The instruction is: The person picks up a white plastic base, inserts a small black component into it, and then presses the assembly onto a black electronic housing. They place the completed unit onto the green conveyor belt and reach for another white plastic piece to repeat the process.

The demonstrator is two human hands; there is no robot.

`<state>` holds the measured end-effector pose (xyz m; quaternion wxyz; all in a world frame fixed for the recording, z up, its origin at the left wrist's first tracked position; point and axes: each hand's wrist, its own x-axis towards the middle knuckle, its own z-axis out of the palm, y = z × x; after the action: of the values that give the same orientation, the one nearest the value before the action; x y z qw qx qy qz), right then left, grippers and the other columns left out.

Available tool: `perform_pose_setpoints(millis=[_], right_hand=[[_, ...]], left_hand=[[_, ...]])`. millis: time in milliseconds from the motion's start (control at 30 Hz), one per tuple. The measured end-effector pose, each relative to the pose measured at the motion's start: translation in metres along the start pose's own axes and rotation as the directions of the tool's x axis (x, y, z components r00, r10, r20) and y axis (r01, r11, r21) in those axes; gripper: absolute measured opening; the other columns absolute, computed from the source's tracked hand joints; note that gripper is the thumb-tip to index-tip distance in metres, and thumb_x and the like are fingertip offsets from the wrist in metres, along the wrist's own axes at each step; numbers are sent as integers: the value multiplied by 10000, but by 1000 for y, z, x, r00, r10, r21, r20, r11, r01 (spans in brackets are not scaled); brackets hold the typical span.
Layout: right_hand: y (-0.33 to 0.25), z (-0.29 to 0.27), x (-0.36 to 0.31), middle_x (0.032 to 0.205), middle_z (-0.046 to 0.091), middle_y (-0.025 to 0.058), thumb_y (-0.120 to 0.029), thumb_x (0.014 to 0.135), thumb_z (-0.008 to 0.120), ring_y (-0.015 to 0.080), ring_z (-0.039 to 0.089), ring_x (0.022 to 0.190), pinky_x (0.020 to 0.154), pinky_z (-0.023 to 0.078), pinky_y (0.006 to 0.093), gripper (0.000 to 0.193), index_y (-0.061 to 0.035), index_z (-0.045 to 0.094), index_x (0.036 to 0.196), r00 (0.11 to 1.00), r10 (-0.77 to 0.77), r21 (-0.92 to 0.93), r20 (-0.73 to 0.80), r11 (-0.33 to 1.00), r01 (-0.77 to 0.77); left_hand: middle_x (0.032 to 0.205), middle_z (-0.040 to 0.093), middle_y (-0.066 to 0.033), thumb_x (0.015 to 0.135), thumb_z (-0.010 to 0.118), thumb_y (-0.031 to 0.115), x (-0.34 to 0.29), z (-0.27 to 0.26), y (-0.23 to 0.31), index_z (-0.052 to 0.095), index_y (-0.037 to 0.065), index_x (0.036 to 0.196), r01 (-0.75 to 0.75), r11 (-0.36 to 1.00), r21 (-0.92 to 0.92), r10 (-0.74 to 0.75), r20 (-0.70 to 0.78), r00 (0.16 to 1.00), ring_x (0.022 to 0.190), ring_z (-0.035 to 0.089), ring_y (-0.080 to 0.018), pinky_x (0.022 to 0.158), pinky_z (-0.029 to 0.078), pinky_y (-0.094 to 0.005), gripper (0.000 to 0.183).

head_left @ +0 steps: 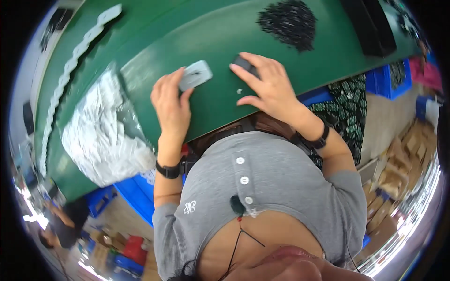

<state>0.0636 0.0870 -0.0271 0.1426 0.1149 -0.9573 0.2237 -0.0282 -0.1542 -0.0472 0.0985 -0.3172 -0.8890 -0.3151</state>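
My left hand grips a pale grey rectangular plastic piece by its left end, thumb below and fingers above. A small dark mark or slot shows in the middle of that piece. To the right, my right hand has its fingers around a small black block, just over or on the green table; its thumb sticks out apart from the block. A tiny whitish bit lies near that thumb. The two held things are apart from each other.
A pile of small black parts lies at the far right, near a long black box. On the left sit a clear bag of white pieces and a long row of pale pieces. Blue bins stand beyond the table's edge.
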Motion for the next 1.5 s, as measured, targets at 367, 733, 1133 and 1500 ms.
perform_pose_setpoints(millis=[367, 733, 1133, 1500], right_hand=[[-27, 5, 41, 1070, 666, 140, -33, 745, 747, 301, 630, 987, 847, 504, 362, 315, -22, 663, 1049, 996, 37, 285, -80, 959, -12], [-36, 41, 55, 1117, 646, 104, -26, 713, 744, 289, 624, 981, 816, 524, 366, 361, -44, 671, 1066, 983, -181, 154, -32, 971, 183], [-25, 27, 77, 1026, 671, 92, -77, 784, 747, 200, 631, 937, 832, 499, 298, 272, -31, 676, 1042, 984, 43, 457, 174, 882, -119], [-45, 53, 117, 1241, 550, 94, -49, 931, 592, 172, 513, 1159, 1013, 384, 315, 522, -18, 359, 1397, 915, 251, 917, 317, 165, -363]], left_hand=[[1211, 614, -94, 755, 641, -57, -5, -6, -2, 534, 82, 1307, 4, 974, -226, -1, 13, 1000, 1125, 560, -295, 973, 416, -395, 579], [1302, 588, -59, 797, 489, -49, -14, -14, -11, 593, 64, 1243, -70, 988, -137, 81, 80, 993, 1203, 547, -232, 1021, 405, -398, 472], [1181, 628, -60, 694, 726, 144, -8, -1, 4, 584, 43, 1201, -65, 990, 123, 69, -31, 997, 1086, 598, -219, 928, 445, -380, 536], [899, 619, -139, 782, 737, 216, 13, -37, -7, 626, 11, 986, 270, 819, -507, -365, -97, 926, 787, 599, -321, 704, 480, -406, 310]])
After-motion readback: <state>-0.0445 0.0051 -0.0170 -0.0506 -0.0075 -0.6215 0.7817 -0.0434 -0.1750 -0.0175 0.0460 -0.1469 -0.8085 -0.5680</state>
